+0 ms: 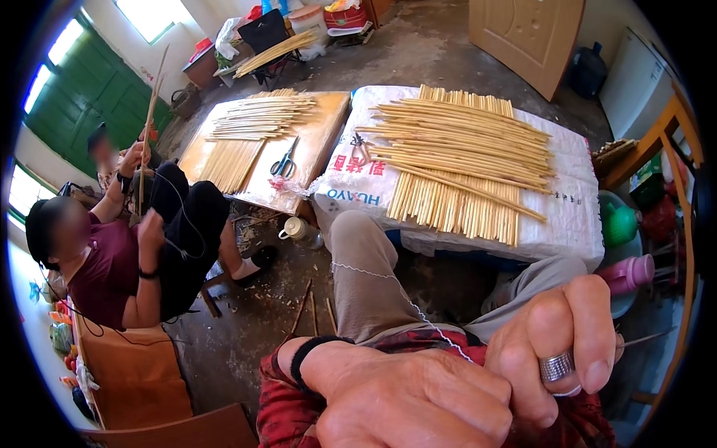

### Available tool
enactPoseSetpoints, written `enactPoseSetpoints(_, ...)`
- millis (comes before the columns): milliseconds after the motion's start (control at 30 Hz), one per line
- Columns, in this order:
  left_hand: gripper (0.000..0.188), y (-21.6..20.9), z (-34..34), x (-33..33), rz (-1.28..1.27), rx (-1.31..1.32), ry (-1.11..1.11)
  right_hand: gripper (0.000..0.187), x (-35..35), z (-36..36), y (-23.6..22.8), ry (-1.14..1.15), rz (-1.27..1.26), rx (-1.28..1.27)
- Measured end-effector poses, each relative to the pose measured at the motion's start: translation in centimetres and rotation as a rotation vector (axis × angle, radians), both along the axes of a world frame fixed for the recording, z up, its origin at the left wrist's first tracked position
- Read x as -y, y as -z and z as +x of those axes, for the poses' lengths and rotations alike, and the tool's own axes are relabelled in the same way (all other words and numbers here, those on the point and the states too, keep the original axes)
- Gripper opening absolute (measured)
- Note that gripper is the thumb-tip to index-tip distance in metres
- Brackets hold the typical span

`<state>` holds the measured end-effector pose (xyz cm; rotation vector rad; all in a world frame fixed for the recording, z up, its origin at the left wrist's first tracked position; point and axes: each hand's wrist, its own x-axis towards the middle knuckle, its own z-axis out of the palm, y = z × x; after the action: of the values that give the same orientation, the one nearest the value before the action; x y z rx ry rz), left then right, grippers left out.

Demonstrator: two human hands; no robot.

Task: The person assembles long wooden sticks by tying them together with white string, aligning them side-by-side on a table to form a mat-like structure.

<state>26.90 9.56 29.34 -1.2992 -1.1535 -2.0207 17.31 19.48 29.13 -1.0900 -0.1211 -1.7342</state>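
Close in front of me, my left hand (422, 399) is curled with its back up, its fingertips hidden, so what it grips cannot be seen. My right hand (556, 351), wearing a wide silver ring (557, 366), is closed beside it, and the two touch or nearly touch. From the right fist a thin metal spike (648, 338) sticks out to the right. A white string (426, 317) runs from over my left knee up to the hands. Beyond my knees, many peeled sticks (463, 142) lie in crossed layers on a white-sacked table (340, 179), with pliers (361, 147) at their left.
A second table (280, 175) at left bears more sticks (261, 119) and dark scissors (284, 160). Two people (104, 261) sit left, one holding long sticks. A glass jug (300, 231) and loose sticks (314, 313) are on the floor. A pink bottle (627, 275) stands right.
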Motion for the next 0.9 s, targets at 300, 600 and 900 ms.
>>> enactPoseSetpoints(300,0.025,2.5,-2.7,1.2,-0.009,-0.109,-0.242,0.012,-1.5,1.2,1.0,0.394,0.331,0.184)
enactPoseSetpoints(600,0.008,12.7,-7.5,4.3,0.129,1.129,-0.364,0.012,-0.7,-8.3,12.8,1.409,0.993,-0.656)
enactPoseSetpoints(900,0.008,13.4,-8.4,3.0,0.093,1.119,-0.332,0.031,-0.5,-6.3,12.4,1.131,1.104,-0.533)
